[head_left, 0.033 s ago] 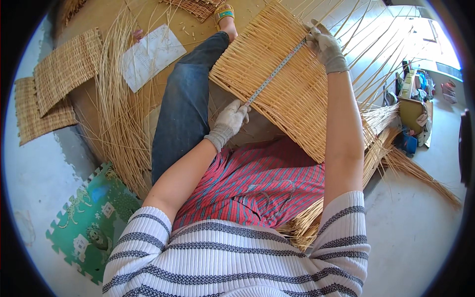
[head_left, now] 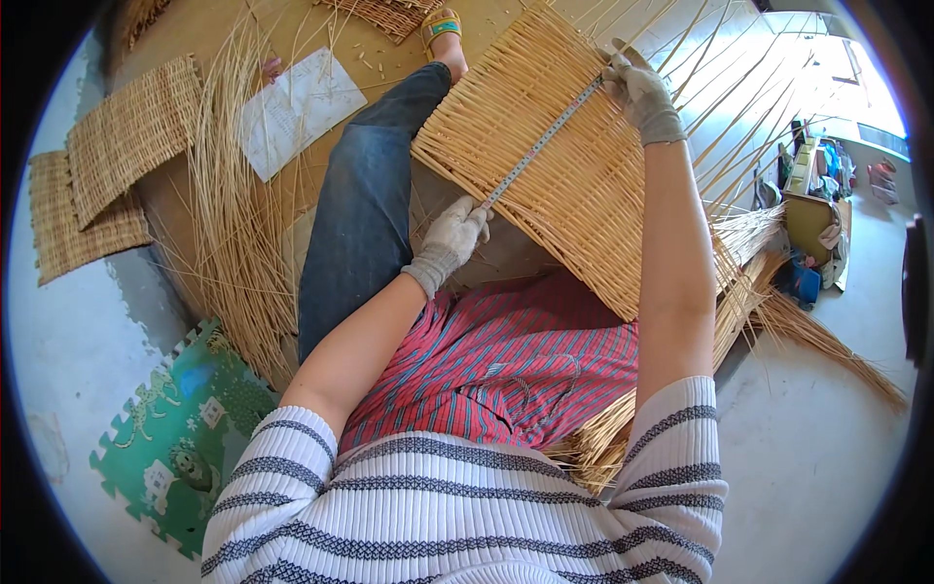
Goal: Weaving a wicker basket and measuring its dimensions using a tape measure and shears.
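Note:
A wicker panel (head_left: pixel 574 107) of pale yellow woven rods lies slanted in front of me, with long loose rods (head_left: pixel 715 78) fanning out from its far right edge. Across the weave a pale measuring tape (head_left: pixel 545 139) is stretched straight. My left hand (head_left: pixel 455 238), in a whitish work glove, is closed on the tape's near end at the panel's lower left edge. At the opposite edge my right hand (head_left: pixel 637 92), gloved too, grips the tape's other end. Its fingers partly hide what else may be in it.
Two woven panels (head_left: pixel 136 136) overlap at the left, beside a heap of long rods (head_left: pixel 238 195). A marked white sheet (head_left: pixel 302 112) lies near my outstretched leg (head_left: pixel 365 185). Bundled rods (head_left: pixel 827 336) are at the right. A green foam mat (head_left: pixel 185 438) is lower left, cluttered shelving (head_left: pixel 815 209) far right.

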`<state>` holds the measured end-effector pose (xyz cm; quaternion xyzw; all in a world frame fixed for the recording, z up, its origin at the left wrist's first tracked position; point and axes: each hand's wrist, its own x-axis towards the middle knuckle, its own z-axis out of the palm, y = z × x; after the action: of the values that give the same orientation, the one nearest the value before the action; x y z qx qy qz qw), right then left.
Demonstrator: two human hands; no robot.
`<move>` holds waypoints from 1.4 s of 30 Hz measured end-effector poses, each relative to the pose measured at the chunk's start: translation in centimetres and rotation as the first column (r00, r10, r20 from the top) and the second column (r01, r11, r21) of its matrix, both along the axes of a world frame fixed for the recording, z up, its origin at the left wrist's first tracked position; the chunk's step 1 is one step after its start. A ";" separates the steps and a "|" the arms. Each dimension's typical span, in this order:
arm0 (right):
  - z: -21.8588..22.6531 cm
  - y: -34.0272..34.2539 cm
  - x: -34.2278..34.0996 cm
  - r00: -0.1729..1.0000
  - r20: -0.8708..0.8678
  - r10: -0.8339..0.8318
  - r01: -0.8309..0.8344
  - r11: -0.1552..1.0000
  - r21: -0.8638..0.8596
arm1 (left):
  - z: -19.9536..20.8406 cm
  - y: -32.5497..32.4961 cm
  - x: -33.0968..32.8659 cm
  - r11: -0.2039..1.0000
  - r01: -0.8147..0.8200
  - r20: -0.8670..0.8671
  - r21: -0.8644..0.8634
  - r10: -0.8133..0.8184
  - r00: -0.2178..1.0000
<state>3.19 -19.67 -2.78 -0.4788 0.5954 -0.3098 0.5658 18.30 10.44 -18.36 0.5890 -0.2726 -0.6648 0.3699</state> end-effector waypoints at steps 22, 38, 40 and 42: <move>0.7 0.9 2.4 0.993 -0.065 -0.100 0.099 0.995 -0.021 | -1.0 0.8 -0.4 0.996 -0.080 -0.082 -0.042 0.076 0.994; 0.7 2.4 -3.3 0.699 -0.699 -0.151 -0.099 0.947 -0.304 | 0.3 1.3 -5.4 1.000 -0.023 -0.278 0.010 0.025 0.960; 0.7 2.3 -3.6 0.674 -0.725 -0.139 -0.141 0.940 -0.312 | 0.0 1.4 -5.4 1.000 -0.004 -0.284 -0.006 0.002 0.959; 0.3 1.8 -4.8 0.649 -0.748 -0.138 -0.173 0.931 -0.322 | 0.5 1.2 -5.5 1.000 0.012 -0.262 -0.008 -0.013 0.965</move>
<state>-1.65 -17.91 -2.45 -0.6664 0.7039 -0.1798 0.1678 12.81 11.60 -17.84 0.4930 -0.2271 -0.7383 0.4003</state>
